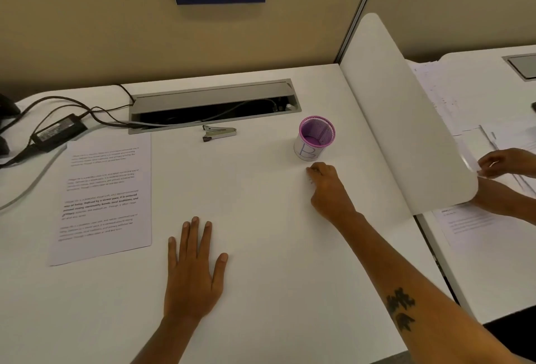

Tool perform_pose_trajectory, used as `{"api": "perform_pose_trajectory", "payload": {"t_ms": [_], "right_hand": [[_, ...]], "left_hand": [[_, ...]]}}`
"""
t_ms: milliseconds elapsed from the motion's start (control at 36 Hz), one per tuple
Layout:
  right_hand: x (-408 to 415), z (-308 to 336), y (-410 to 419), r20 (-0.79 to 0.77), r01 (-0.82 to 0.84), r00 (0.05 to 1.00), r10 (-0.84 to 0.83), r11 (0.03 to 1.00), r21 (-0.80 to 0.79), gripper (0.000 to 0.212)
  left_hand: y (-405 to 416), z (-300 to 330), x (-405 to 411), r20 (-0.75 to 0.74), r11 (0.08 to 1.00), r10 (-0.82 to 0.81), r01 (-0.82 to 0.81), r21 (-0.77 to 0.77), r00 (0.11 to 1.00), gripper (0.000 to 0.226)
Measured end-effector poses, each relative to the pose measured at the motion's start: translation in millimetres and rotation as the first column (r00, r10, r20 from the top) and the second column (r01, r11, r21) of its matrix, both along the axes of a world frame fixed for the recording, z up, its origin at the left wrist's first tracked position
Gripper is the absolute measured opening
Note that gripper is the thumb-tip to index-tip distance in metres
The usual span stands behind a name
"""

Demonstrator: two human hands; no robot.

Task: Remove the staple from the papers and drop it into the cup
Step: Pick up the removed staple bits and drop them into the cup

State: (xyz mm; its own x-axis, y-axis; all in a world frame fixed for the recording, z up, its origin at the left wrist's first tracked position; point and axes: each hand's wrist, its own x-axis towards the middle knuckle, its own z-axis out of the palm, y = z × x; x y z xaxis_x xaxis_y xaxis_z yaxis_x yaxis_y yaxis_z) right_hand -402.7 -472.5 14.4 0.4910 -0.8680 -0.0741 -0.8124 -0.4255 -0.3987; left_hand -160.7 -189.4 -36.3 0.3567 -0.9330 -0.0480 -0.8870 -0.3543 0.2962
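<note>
Printed papers (101, 198) lie flat on the white desk at the left. A purple mesh cup (316, 137) with a white label marked "B" stands at the back right. My left hand (194, 270) rests flat on the desk, fingers spread, just right of the papers. My right hand (327, 189) sits just in front of the cup with fingertips pinched together; something tiny may be between them, but I cannot tell. A small metal staple remover (219, 133) lies near the cable slot. No staple is clearly visible.
A grey cable tray (214, 105) is open at the back. A black power adapter (58, 131) and cables lie at the back left. A white divider (400, 119) stands on the right; beyond it another person's hands (504, 163) handle papers.
</note>
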Motion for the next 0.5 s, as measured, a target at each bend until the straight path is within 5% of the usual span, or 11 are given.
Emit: {"api": "perform_pose_trajectory", "payload": {"t_ms": [167, 333, 500], "right_hand": [[-7.8, -4.8, 11.0, 0.004, -0.006, 1.000, 0.006, 1.000, 0.026, 0.067], [-9.5, 0.7, 9.9, 0.155, 0.147, 0.978, -0.140, 0.989, -0.034, 0.029], [0.0, 2.0, 12.9, 0.214, 0.166, 0.964, -0.160, 0.986, -0.009, 0.031]], "left_hand": [[0.1, -2.7, 1.1, -0.004, 1.000, 0.002, -0.002, 0.008, 1.000, 0.077], [0.4, -2.9, 1.7, -0.007, 1.000, 0.000, 0.000, 0.006, 1.000, 0.077], [-0.1, -0.5, 0.5, -0.007, 1.000, -0.001, 0.001, 0.009, 1.000, 0.077]]}}
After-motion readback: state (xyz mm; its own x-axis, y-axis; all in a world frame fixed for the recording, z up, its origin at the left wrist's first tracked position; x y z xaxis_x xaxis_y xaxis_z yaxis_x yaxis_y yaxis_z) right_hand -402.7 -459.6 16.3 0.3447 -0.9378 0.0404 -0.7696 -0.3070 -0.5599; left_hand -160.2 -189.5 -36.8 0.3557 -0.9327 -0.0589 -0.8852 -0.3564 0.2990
